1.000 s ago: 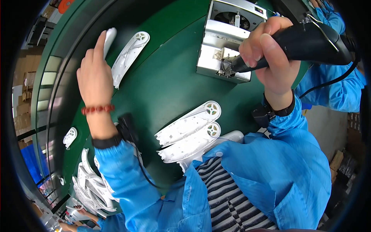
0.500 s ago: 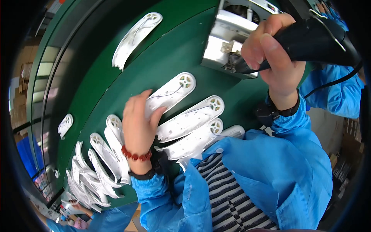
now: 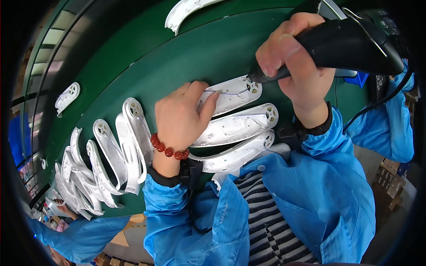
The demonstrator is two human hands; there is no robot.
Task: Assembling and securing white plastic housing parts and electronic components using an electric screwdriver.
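Note:
My right hand [image 3: 295,62] is wrapped round a black electric screwdriver [image 3: 341,46]. Its tip meets the round far end of a long white plastic shell [image 3: 228,98], which has a speaker-like disc and a thin wire inside. My left hand [image 3: 182,113], wearing red beads at the wrist, grips this shell's left end between thumb and fingers. Part of that end is hidden under the hand. Nearer to me lie two similar white shells [image 3: 239,125], side by side with their discs to the right.
Several more white shells [image 3: 108,148] lie on the green table [image 3: 146,73] left of my left arm, some in a pile [image 3: 80,186]. A single shell [image 3: 186,13] lies beyond. Behind the screwdriver, a metal box [image 3: 330,9] is partly hidden. Blue-sleeved people [image 3: 82,239] sit at both sides.
The screwdriver tip has gone from the metal box to the shell's disc end. My left hand has closed on the shell and turned it slightly. The whole view has shifted.

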